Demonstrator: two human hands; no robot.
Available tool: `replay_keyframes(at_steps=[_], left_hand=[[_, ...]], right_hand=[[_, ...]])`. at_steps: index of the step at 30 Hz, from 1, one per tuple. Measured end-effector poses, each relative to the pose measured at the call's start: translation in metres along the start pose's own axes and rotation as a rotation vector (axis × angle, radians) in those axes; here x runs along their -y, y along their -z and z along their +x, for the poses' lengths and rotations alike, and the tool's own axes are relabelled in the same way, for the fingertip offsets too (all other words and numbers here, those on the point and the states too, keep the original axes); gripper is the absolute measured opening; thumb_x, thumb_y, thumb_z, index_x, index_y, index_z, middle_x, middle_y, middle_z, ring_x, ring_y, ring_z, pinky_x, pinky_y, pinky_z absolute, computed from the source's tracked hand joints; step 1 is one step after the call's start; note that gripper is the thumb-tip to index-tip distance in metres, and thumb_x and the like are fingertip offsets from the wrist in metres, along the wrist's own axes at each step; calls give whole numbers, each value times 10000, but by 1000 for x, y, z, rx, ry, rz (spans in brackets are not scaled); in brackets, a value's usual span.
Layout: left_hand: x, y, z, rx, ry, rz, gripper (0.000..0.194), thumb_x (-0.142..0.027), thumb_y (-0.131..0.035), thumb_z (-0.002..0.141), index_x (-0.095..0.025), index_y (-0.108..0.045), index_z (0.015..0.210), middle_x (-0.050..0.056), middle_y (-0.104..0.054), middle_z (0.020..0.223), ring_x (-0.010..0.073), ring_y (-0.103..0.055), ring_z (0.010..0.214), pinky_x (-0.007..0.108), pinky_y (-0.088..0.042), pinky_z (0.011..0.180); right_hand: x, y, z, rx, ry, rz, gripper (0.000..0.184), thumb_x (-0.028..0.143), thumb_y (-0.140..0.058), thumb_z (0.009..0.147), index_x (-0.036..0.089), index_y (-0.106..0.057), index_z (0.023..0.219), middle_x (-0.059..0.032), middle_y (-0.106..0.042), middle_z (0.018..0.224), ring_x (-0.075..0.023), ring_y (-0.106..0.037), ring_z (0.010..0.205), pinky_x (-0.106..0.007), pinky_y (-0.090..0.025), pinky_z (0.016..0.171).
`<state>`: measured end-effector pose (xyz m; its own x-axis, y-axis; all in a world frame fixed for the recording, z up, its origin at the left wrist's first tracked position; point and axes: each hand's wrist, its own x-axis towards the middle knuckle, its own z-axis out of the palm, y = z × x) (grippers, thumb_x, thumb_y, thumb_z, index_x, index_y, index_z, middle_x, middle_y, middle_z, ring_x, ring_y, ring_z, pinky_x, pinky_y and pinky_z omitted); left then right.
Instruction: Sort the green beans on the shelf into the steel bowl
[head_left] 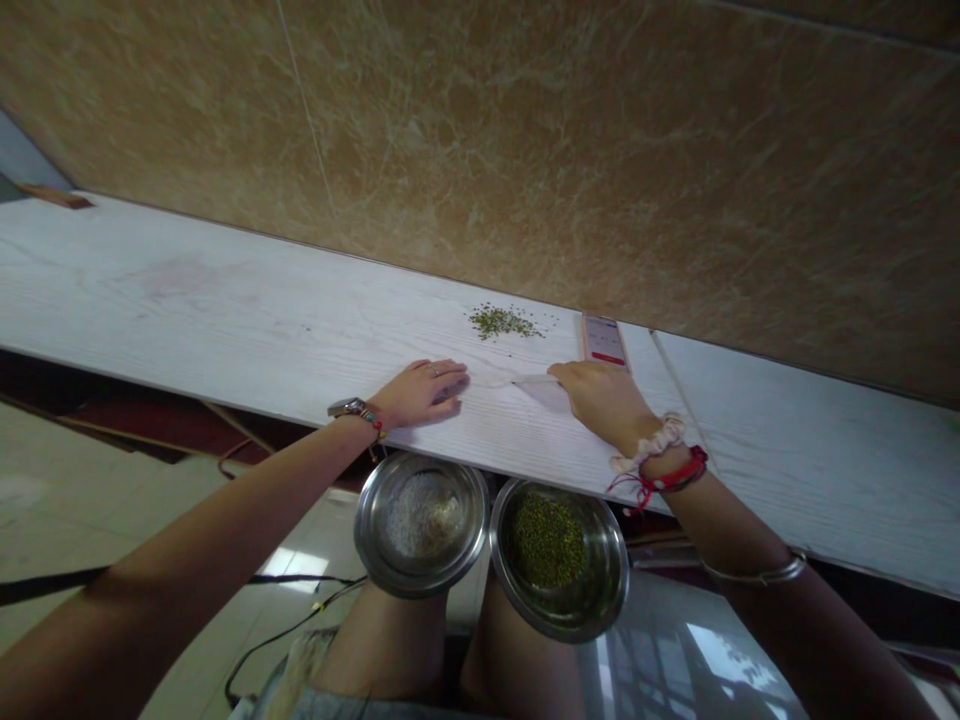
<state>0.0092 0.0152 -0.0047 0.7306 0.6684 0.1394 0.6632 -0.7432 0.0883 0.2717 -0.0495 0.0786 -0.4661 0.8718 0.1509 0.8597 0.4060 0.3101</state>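
Observation:
My left hand (424,393) rests on the white wood-grain shelf (300,340), fingers stretched out and holding nothing. A thin, whitish see-through strip (536,380) lies between my hands; its exact kind is unclear. My right hand (600,398) is closed in a pinch at the strip's right end. Just beyond my hands is a loose scatter of small green beans (501,321). Below the shelf edge, one steel bowl (367,535) on the left holds whitish grains. Beside it, another steel bowl (611,590) contains many green beans. Both bowls rest at my legs.
A phone (604,340) with its screen lit lies just behind my right hand. The brown marbled wall (480,130) rises along the shelf's back edge. A black cable (277,635) runs over the tiled floor at the lower left. A seam crosses the shelf to the right.

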Motion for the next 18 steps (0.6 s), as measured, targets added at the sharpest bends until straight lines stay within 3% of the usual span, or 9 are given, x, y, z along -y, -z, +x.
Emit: replay_keyframes(at_steps=[18], left_hand=[[-3,3,0,30,18,-2,458,-394,-396,880,-169,-470,1272,87,-455,1400,220,-423,1271,375,-319,1040]], right_hand=[[18,27,-14,148,29,0,274,39,-420,814,143,-620,970,-93,-705,898,-176,-632,780,-275,-368,612]])
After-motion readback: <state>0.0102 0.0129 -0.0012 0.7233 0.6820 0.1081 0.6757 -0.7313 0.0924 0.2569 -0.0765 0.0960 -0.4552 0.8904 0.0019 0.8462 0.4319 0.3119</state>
